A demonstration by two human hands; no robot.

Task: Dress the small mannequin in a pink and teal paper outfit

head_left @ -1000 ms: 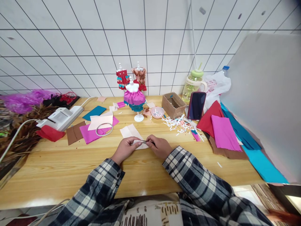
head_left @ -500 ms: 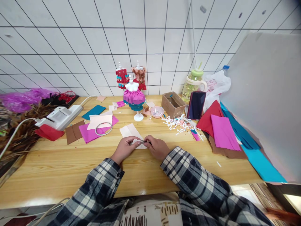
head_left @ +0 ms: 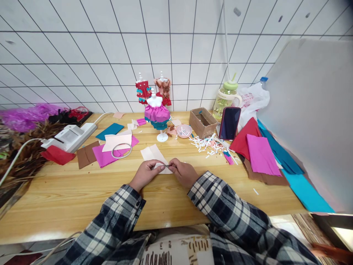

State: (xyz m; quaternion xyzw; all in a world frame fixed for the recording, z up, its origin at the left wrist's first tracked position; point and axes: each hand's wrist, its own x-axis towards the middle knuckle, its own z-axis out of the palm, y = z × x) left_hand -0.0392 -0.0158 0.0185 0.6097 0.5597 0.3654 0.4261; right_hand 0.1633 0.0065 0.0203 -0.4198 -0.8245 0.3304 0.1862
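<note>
Both hands meet low over a pale cream paper sheet with a crease across it. My left hand is closed, thumb against forefinger, at the sheet's near left. Facing it, my right hand is pinched too. A small thin dark grey thing runs between the two sets of fingertips; its kind is too small to tell. Behind the paper stands a little white dress-form dressed in crinkled magenta and teal paper. Two more small dressed forms, one in red, stand behind it.
Left lie a tape roll, coloured paper pieces and a white power strip. Toward the right are a pink dish, a cardboard box, white paper snippets, a phone, a drink bottle and stacked coloured paper.
Little differs. The fingertips have shifted very slightly around the small dark thing, while the paper and everything else on the table stay in place.
</note>
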